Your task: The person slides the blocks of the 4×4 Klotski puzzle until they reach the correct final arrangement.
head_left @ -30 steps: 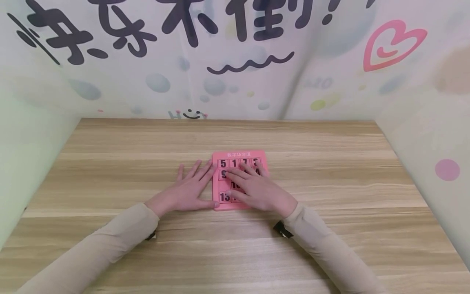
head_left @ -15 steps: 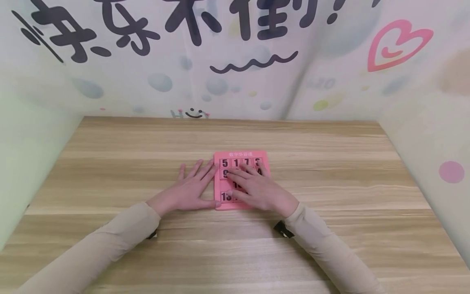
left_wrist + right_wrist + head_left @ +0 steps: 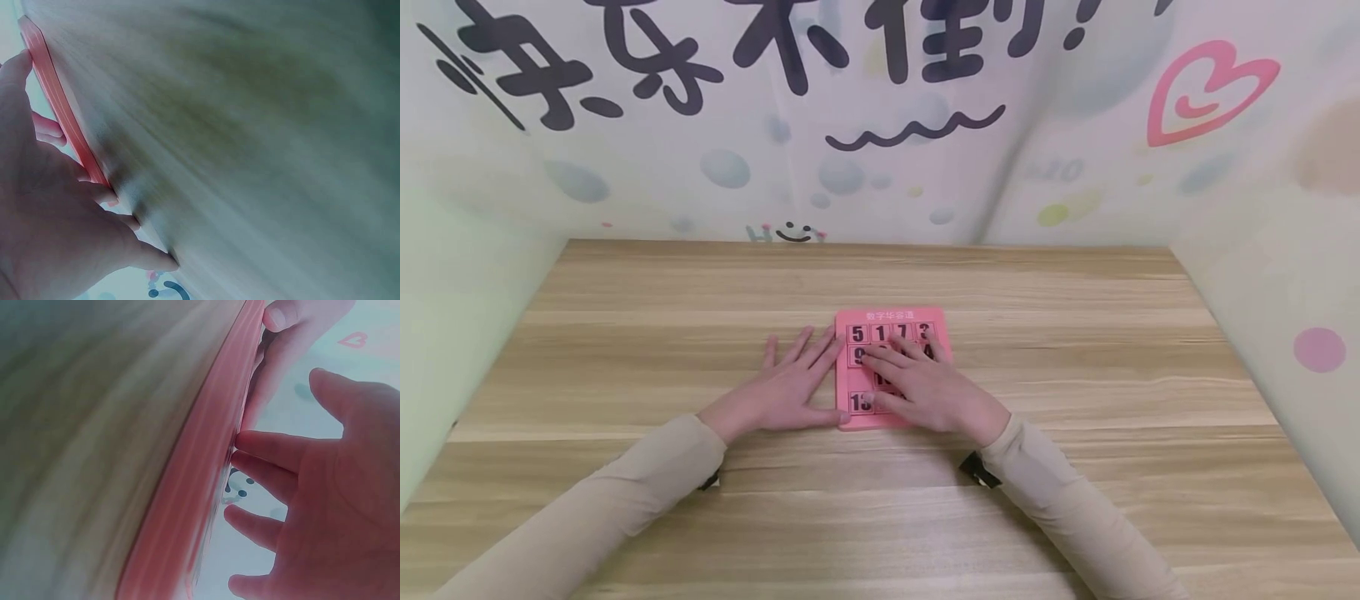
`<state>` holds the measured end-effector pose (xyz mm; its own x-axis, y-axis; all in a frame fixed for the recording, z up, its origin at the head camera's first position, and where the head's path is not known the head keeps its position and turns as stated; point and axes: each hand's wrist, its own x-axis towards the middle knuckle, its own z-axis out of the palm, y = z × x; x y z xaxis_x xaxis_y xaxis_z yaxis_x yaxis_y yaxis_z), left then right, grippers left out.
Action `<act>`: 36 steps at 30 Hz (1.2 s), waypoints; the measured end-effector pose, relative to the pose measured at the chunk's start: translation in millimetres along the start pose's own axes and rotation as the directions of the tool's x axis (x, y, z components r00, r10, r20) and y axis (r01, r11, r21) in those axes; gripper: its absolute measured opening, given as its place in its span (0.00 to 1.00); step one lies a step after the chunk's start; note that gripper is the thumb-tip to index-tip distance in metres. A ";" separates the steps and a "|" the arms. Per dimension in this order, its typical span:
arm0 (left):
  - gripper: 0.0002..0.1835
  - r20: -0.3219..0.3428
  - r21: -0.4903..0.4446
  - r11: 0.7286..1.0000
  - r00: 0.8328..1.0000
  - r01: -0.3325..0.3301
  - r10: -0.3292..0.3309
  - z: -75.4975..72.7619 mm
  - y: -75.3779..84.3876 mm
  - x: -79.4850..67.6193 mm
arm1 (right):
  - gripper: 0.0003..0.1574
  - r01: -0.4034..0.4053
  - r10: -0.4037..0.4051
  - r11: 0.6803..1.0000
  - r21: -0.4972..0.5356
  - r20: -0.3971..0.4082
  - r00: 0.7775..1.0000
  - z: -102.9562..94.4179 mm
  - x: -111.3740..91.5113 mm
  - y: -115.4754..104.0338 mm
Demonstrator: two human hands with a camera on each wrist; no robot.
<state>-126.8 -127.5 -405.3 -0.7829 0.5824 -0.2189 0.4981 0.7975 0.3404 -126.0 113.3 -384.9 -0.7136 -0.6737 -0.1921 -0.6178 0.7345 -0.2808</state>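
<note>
A pink number sliding puzzle [image 3: 857, 381] lies flat on the table, with black numerals on its tiles. 5, 1, 7 and 3 show along its top row; a gap stands at the left of its third row. My left hand [image 3: 782, 392] is spread beside it, thumb and some fingertips touching its left edge [image 3: 65, 119]. Over the tiles reaches my right hand [image 3: 928, 385], fingers spread, hiding several numbers. In the right wrist view, two fingertips [image 3: 247, 440] of that hand meet the puzzle's face, while its thumb [image 3: 328, 387] stands off it.
The wood-grain table [image 3: 880, 517] runs back to a white wall [image 3: 700, 200] with black lettering and coloured spots. Pale side walls [image 3: 1300, 275] close in left and right. Beige sleeves [image 3: 610, 492] cover both forearms, and a black object [image 3: 979, 469] sits under the right wrist.
</note>
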 end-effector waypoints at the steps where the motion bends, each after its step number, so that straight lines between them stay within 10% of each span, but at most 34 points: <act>1: 0.56 0.001 -0.001 1.000 1.000 0.000 0.000 0.0 0.1 -0.1 | 0.37 0.000 0.000 1.000 0.001 -0.002 1.000 0.0 0.0 0.0; 36: 0.56 0.001 -0.017 1.000 1.000 0.000 0.000 0.0 -0.1 -0.6 | 0.38 0.025 -0.025 0.999 -0.034 0.003 1.000 2.1 -9.1 -2.2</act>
<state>-126.4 -128.0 -405.2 -0.7825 0.5823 -0.2203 0.4912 0.7949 0.3563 -117.4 117.6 -384.5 -0.6969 -0.6922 -0.1874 -0.6465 0.7195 -0.2535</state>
